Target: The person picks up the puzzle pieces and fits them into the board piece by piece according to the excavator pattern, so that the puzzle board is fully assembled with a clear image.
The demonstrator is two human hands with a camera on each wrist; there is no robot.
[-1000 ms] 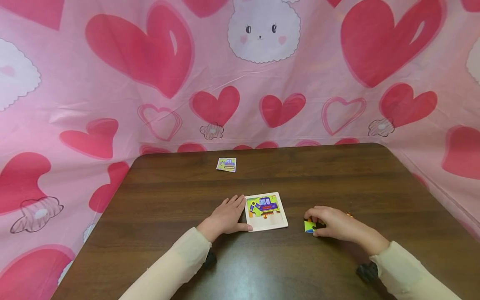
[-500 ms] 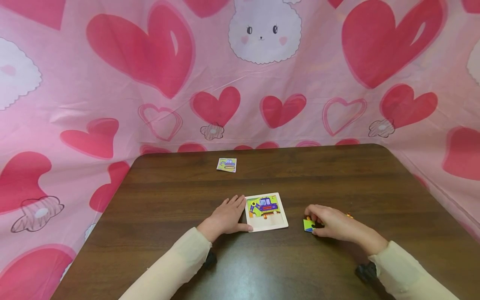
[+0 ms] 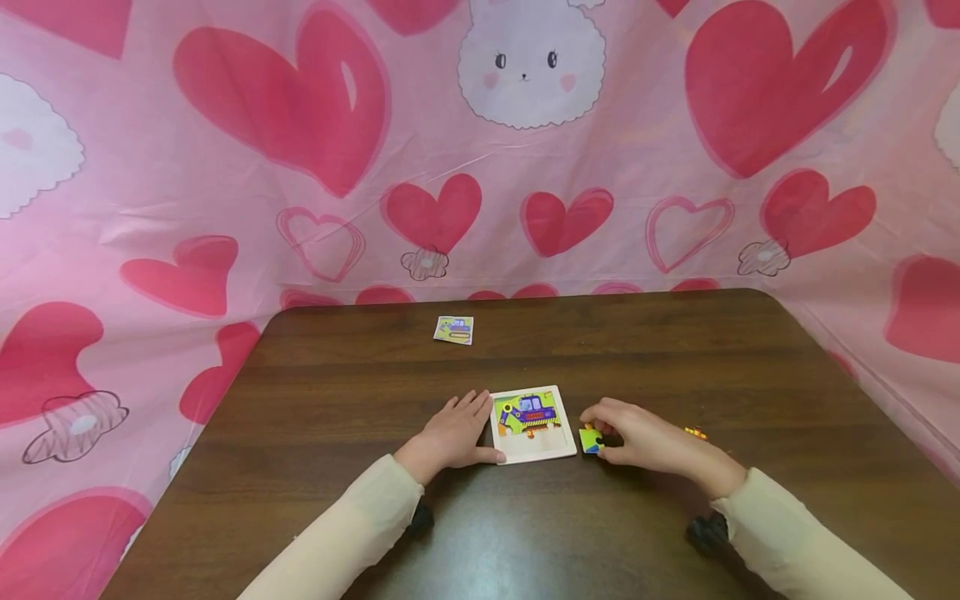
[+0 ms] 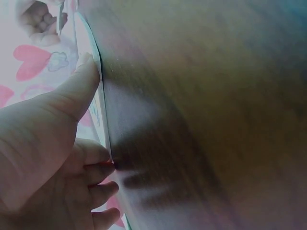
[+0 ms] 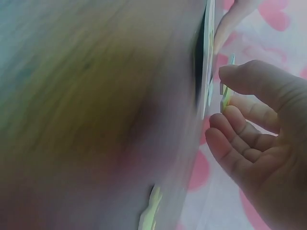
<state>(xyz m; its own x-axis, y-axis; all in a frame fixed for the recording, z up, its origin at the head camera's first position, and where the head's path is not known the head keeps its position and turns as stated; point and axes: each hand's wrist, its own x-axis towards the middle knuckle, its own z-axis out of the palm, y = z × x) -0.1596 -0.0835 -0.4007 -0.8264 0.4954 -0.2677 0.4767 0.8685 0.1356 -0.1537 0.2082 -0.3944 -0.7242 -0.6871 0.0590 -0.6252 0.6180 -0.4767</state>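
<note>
A white-rimmed puzzle tray [image 3: 542, 456] lies on the table with a purple excavator picture partly assembled in it; its near strip shows pale bare backing. Along the tray's left side rests my left hand [image 3: 448, 435], fingers extended, thumb on the near-left corner of the rim. My right hand [image 3: 648, 437] pinches a green and blue puzzle piece [image 3: 590, 441] between thumb and fingers, just off the tray's right edge. In the right wrist view that puzzle piece [image 5: 225, 98] is seen edge-on, raised above the tabletop.
A loose orange and yellow puzzle piece [image 3: 696, 432] lies behind my right wrist. Farther back on the dark wooden table [image 3: 360, 358] is a small picture card [image 3: 453, 330] with the same excavator. A pink heart-patterned curtain [image 3: 420, 125] hangs around the table's back and sides.
My right hand has carried the green and blue puzzle piece leftward to beside the tray, uncovering more of the orange piece. The left hand and tray stay put.
</note>
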